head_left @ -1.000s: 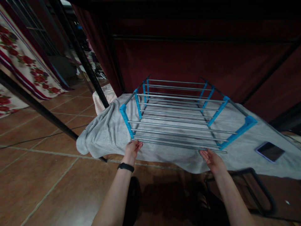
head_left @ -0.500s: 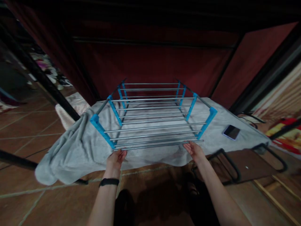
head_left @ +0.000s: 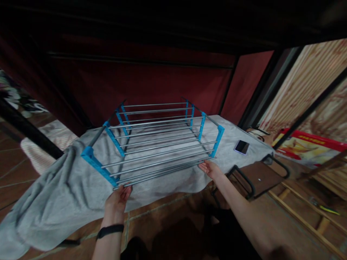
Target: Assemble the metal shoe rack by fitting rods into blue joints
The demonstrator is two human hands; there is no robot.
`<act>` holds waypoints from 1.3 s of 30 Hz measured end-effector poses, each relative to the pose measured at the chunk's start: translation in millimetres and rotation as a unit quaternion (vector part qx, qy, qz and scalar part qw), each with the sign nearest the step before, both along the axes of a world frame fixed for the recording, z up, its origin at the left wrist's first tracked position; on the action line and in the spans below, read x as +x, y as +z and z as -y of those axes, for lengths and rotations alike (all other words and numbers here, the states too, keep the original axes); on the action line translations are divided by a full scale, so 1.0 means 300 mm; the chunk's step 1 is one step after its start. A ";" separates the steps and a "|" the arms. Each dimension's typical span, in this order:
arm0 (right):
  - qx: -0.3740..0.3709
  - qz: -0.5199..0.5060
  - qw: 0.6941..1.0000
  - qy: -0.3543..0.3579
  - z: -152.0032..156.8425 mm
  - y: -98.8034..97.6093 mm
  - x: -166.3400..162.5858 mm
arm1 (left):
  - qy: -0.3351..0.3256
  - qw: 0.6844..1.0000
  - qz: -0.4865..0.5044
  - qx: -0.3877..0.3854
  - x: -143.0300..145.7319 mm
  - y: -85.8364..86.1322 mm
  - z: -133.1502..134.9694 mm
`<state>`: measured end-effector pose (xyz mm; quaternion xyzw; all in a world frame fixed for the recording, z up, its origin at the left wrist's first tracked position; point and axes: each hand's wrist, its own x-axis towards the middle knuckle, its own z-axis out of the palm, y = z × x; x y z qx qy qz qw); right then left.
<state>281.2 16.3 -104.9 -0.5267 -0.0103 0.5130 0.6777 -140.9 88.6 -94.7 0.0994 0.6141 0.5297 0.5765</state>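
A rack of grey metal tubes and blue plastic connectors [head_left: 208, 141] lies on a grey blanket [head_left: 159, 193]. Along its near edge runs a loose-looking metal tube [head_left: 165, 172], close to the other tubes; whether it is joined to the rack I cannot tell. My left hand [head_left: 117, 200], with a black band on the wrist, is closed around the tube's left end, beside the lower left connector. At the right end, my right hand [head_left: 210, 169] grips the same tube from below with its fingertips, just under the lower right connector.
A phone [head_left: 241, 147] rests on the blanket to the right. Beyond it are a brown folding seat with black metal tubing [head_left: 261, 178], a red and yellow box [head_left: 311, 146] and a wooden ladder-like frame [head_left: 303, 218]. A dark red panel [head_left: 146, 83] stands behind the rack.
My view has turned to the right, so the rack and blanket sit further left and at a slant. Both hands stay at the ends of the front tube.
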 end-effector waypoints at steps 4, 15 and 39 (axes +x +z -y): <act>0.002 0.001 1.000 -0.005 0.003 -0.037 -0.008 | 0.011 1.000 -0.003 -0.021 -0.009 -0.003 -0.010; -0.001 0.031 0.999 -0.021 -0.016 -0.059 0.066 | 0.044 0.999 0.014 -0.018 0.018 0.012 0.026; -0.025 0.039 0.999 -0.006 0.006 -0.107 0.120 | 0.017 0.998 0.065 0.012 0.118 0.035 0.053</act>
